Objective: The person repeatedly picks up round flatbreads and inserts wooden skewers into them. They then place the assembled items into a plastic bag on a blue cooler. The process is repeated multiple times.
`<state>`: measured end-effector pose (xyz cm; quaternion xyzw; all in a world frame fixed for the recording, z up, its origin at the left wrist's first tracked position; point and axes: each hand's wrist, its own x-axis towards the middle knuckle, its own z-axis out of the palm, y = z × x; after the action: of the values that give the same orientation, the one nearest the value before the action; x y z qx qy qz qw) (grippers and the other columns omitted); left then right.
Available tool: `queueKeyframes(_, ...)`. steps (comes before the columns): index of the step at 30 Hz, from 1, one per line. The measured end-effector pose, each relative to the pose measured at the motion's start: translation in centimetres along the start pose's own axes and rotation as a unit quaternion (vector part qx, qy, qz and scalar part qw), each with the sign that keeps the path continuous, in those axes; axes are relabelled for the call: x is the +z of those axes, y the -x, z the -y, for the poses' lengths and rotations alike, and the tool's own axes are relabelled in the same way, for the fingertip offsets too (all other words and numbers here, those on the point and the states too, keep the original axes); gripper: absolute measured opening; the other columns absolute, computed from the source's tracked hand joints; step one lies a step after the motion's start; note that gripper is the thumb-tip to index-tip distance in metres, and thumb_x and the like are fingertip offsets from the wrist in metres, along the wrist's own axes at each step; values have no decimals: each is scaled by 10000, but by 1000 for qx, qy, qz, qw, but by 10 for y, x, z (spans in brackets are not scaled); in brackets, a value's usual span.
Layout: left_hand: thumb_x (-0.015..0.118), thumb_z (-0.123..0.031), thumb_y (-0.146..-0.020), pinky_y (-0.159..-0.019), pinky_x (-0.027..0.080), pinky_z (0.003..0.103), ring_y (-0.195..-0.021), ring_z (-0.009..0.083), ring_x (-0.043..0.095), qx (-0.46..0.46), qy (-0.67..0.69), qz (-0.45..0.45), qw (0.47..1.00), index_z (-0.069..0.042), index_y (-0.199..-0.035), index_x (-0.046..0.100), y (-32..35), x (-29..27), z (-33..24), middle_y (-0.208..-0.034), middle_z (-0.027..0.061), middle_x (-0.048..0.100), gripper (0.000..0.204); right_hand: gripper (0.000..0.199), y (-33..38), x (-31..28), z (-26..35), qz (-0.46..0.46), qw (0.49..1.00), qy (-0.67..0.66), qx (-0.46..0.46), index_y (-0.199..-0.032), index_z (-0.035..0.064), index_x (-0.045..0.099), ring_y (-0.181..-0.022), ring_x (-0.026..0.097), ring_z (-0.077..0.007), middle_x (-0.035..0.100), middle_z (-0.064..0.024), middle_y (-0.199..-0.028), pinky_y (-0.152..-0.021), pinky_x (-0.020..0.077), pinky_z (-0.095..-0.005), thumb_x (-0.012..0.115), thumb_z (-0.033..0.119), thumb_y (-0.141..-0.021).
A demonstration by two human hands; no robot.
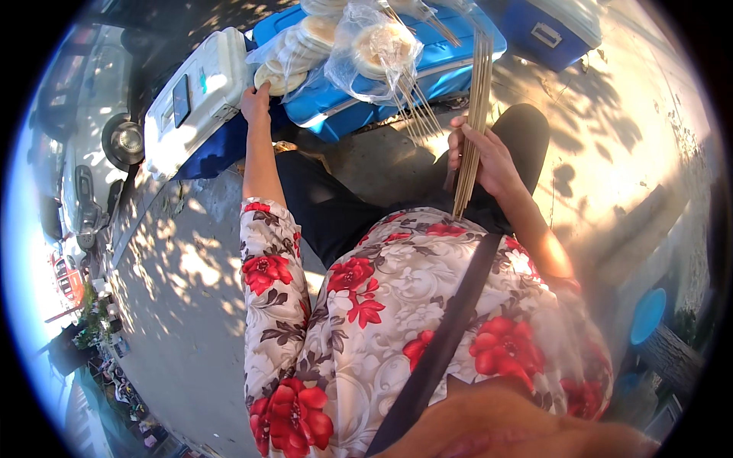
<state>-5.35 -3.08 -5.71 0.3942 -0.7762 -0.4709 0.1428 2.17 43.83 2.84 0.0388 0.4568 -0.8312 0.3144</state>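
Note:
My right hand is wrapped round a bundle of long thin wooden skewers, which stands nearly upright in front of my lap. At the far left, my left hand has its fingers at the edge of a pale round disc, at the mouth of a clear plastic bag. More such discs lie stacked in that bag; their exact kind is unclear. Beside it, a second clear bag covers round pieces with skewers sticking out towards me. Both bags rest on a blue cooler box.
Left of the blue cooler stands a white-lidded cooler with a phone on top. Another blue cooler is at the far right. A parked vehicle stands at the left. A blue round stool top shows at the right.

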Motion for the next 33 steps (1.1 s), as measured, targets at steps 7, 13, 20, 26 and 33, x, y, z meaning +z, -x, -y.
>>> queueKeyframes(7, 700, -170, -717, -520, 514, 302, -635, 185, 601, -29, 269, -33, 962, -27, -923, 517, 27, -21, -45, -802, 102, 589, 311, 359, 6, 24, -11, 112, 972, 208, 16, -1287, 68, 428, -536, 495, -72, 586, -37, -687, -512, 421, -196, 412, 242, -974)
queueKeyframes(13, 614, -189, -784, -572, 534, 322, -738, 238, 631, 17, 362, -47, 931, -2, -1061, 477, 64, -59, -43, -976, 160, 593, 362, 368, 1, 31, 2, 123, 963, 238, 0, -1282, 51, 440, -424, 342, -22, 460, 22, -573, -392, 287, -160, 458, 217, -954)
queueKeyframes(20, 522, -126, -864, -720, 543, 368, -927, 265, 623, -6, 545, 146, 825, -22, -1208, 468, 132, -54, -50, -1077, 134, 596, 364, 305, 8, 65, 0, 131, 943, 305, -8, -1146, 78, 529, -503, 416, -30, 463, 40, -632, -444, 336, -188, 566, 77, -843)
queueKeyframes(26, 490, -72, -868, -886, 475, 478, -1127, 322, 518, -24, 602, 134, 786, -20, -1282, 377, 166, -32, -79, -1238, 159, 493, 432, 204, 16, 70, -1, 130, 934, 330, -34, -1047, 75, 515, -521, 435, -38, 458, 44, -630, -459, 352, -197, 569, 96, -851)
queueKeyframes(33, 432, -96, -913, -978, 406, 525, -1200, 348, 450, -13, 664, 114, 739, -17, -1320, 316, 177, -16, -95, -1316, 166, 426, 430, 259, 24, 65, -8, 102, 892, 436, -62, -1119, 67, 570, -545, 396, -49, 435, 34, -601, -495, 344, -237, 561, 140, -871)
